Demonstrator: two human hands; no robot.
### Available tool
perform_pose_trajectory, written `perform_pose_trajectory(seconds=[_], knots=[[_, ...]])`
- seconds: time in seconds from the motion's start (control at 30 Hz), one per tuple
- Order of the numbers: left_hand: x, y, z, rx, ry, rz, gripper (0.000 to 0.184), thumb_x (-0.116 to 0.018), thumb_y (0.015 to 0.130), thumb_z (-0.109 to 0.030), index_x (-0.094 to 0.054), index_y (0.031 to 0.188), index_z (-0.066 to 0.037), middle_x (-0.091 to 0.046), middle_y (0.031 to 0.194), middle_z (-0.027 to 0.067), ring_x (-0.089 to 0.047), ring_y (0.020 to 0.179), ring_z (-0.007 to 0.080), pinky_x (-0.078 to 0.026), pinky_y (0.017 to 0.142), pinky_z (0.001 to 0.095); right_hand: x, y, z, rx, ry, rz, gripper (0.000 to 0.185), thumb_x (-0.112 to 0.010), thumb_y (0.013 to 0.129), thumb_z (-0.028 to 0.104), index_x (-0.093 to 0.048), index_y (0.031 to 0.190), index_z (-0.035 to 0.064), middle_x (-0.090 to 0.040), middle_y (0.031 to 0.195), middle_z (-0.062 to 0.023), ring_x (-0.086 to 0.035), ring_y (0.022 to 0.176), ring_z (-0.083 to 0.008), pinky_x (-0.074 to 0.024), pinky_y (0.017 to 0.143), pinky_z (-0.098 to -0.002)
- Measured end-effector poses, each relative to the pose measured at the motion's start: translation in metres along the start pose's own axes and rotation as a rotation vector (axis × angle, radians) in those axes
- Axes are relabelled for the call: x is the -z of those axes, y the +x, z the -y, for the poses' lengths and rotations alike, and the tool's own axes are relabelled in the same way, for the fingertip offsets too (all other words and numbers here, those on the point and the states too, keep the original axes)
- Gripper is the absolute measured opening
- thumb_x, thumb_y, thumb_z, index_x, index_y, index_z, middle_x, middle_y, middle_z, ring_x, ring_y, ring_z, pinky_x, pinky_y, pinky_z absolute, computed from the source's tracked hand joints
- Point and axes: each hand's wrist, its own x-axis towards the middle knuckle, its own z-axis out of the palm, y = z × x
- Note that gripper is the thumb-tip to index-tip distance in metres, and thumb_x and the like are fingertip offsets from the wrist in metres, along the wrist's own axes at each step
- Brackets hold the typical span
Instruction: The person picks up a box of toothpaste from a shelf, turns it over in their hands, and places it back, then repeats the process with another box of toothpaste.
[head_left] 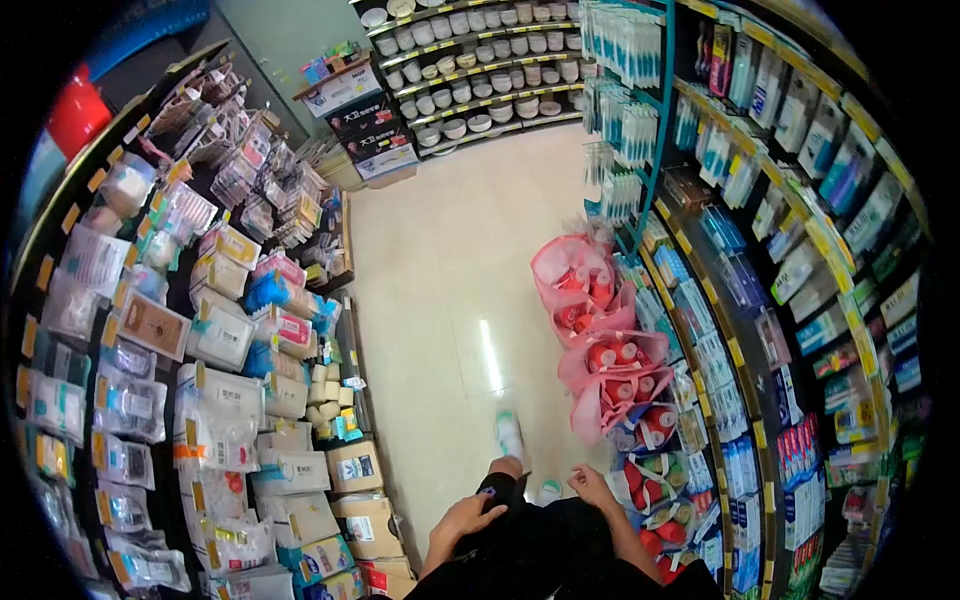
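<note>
My left hand (468,515) is beside my black clothing at the lower middle, with its fingers stretched out and nothing visible in it. My right hand (592,487) hangs to the right of my body, its fingers loosely curled with nothing visible in them. Just right of that hand stand clear bags of red-capped bottles (655,490) along the foot of the right shelf. Farther ahead are pink bags (615,370) packed with red bottles. Below my body, one light shoe (509,437) shows on the floor, and the tip of the other (549,489) shows beside it.
Left shelves (220,420) hold packaged goods, with cardboard boxes (365,515) low along the aisle. Right shelves (720,280) carry toothpaste boxes and toothbrushes. A teal rack (650,180) stands at the right shelf's end. Bowls (480,52) fill the far shelves, beside stacked cartons (365,125). Pale tiles (440,260) run between.
</note>
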Motion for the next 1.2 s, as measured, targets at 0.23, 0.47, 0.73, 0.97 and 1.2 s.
perform_pose_trajectory(seconds=[0.23, 0.47, 0.73, 0.97, 1.2], knots=[[0.123, 0.097, -0.024, -0.055, -0.056, -0.014, 0.075, -0.052, 0.084, -0.056, -0.044, 0.127, 0.004, -0.055, 0.117, 0.0272, -0.055, 0.108, 0.0379, -0.043, 0.091, 0.04, 0.003, 0.12, 0.019, -0.095, -0.062, 0.152, 0.05, -0.065, 0.078, 0.036, -0.055, 0.113, 0.0028, -0.065, 0.09, -0.0161, -0.063, 0.085, -0.029, -0.0493, 0.077, -0.0367], [0.272, 0.186, -0.031, -0.137, -0.064, -0.232, 0.072, -0.05, 0.085, -0.054, -0.043, 0.128, 0.004, -0.053, 0.119, 0.0273, -0.052, 0.11, 0.0393, -0.042, 0.094, 0.0403, 0.032, 0.272, 0.083, -0.116, -0.147, 0.04, 0.05, -0.066, 0.08, 0.034, -0.054, 0.115, 0.0007, -0.065, 0.09, -0.0145, -0.063, 0.083, -0.0241, -0.0499, 0.074, -0.0348], [0.375, 0.243, -0.009, -0.082, -0.111, -0.302, 0.072, -0.051, 0.085, -0.053, -0.043, 0.127, 0.004, -0.053, 0.12, 0.0276, -0.052, 0.111, 0.0384, -0.042, 0.093, 0.039, 0.02, 0.405, 0.139, -0.117, 0.037, -0.032, 0.039, -0.067, 0.081, 0.029, -0.059, 0.108, 0.002, -0.065, 0.089, -0.0135, -0.061, 0.082, -0.0197, -0.0489, 0.074, -0.0317], [0.444, 0.322, 0.034, 0.072, -0.083, -0.157, 0.075, -0.05, 0.085, -0.056, -0.043, 0.128, 0.004, -0.052, 0.121, 0.027, -0.05, 0.114, 0.0382, -0.041, 0.096, 0.039, 0.026, 0.529, 0.193, -0.19, -0.131, -0.019, 0.041, -0.067, 0.078, 0.031, -0.06, 0.105, 0.0006, -0.065, 0.09, -0.0131, -0.062, 0.084, -0.0215, -0.0491, 0.077, -0.0324], [0.58, 0.415, 0.022, 0.157, -0.072, -0.142, 0.075, -0.051, 0.085, -0.056, -0.041, 0.131, 0.002, -0.052, 0.123, 0.0246, -0.052, 0.114, 0.0369, -0.042, 0.094, 0.0399, 0.053, 0.727, 0.229, -0.138, 0.028, -0.04, 0.041, -0.063, 0.082, 0.025, -0.056, 0.112, -0.0025, -0.065, 0.09, -0.0136, -0.062, 0.08, -0.0205, -0.0488, 0.075, -0.0308]])
